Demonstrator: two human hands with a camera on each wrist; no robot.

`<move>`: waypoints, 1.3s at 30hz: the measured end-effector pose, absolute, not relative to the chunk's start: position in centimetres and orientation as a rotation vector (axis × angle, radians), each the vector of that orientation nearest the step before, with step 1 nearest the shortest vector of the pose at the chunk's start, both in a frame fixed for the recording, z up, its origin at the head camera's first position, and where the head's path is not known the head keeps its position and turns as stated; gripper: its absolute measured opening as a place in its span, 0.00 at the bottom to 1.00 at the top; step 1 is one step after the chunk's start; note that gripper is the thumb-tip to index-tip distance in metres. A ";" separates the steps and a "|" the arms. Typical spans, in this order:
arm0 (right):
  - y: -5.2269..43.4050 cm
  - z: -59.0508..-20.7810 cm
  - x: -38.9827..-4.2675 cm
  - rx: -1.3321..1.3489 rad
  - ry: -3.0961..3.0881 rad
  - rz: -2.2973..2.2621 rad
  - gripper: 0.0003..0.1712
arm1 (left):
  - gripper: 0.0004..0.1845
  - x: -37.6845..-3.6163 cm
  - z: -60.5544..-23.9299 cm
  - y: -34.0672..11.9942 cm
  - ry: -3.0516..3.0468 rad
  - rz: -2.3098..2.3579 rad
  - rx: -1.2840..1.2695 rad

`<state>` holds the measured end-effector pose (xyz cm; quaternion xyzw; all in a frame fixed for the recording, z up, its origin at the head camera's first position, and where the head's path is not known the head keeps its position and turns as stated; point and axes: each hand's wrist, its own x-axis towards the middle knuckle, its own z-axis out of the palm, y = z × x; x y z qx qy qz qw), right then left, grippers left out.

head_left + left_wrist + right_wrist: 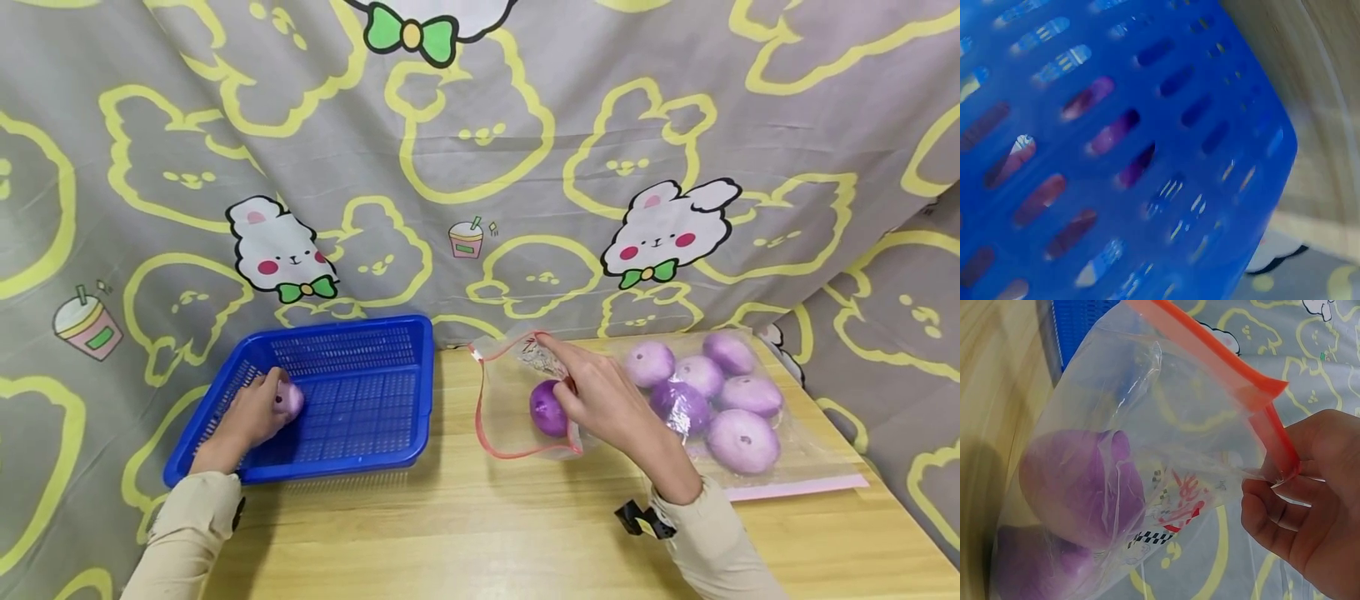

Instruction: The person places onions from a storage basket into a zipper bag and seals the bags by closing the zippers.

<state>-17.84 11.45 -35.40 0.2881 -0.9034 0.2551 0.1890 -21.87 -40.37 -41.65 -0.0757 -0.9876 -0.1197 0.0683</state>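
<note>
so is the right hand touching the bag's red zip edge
Touching. The right wrist view shows the right hand pinching the bag's red zip edge.

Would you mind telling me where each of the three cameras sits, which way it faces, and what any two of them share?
Head: worn on the head, looking forward and down at the wooden table; both forearms show, left hand gripping a purple bun in the blue basket.
Left wrist: right against the basket's slotted wall; no clear body part.
Right wrist: faces the clear bag, right hand pinching its red rim.
Shared: head and right wrist both show the bag holding purple buns.
</note>
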 end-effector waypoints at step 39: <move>11.7 -35.4 -17.8 0.802 -2.545 0.707 0.40 | 0.29 -19.7 -36.4 -34.1 -2.779 -0.412 -0.364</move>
